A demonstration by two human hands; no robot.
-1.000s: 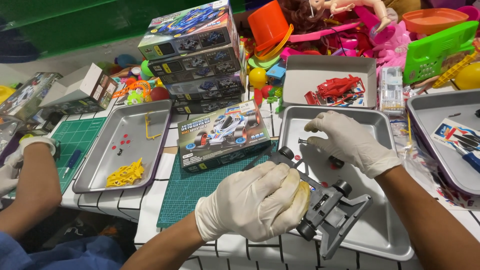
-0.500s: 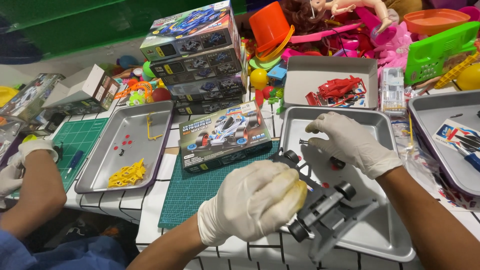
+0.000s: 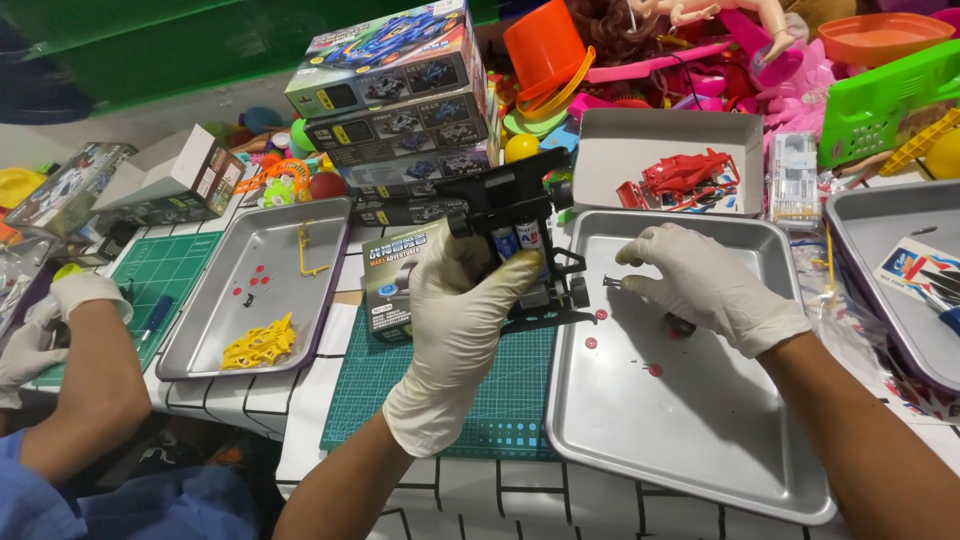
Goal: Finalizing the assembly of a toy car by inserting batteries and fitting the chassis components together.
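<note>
My gloved left hand grips a black toy car chassis and holds it upright above the green cutting mat. Batteries and small black wheels show on it. My gloved right hand rests over the steel tray, with its fingertips pinched on a small dark part close to the chassis. A few small red discs and a dark piece lie loose in the tray. A model car kit box lies partly hidden behind my left hand.
A stack of model kit boxes stands at the back. A second tray at the left holds yellow parts. Another person's gloved hand and forearm work at the far left. An open white box with a red car body, a third tray and heaped toys fill the right.
My left hand has lifted the chassis off the steel tray, swung it left and tipped it upright over the mat. My right hand has stayed over the tray.
</note>
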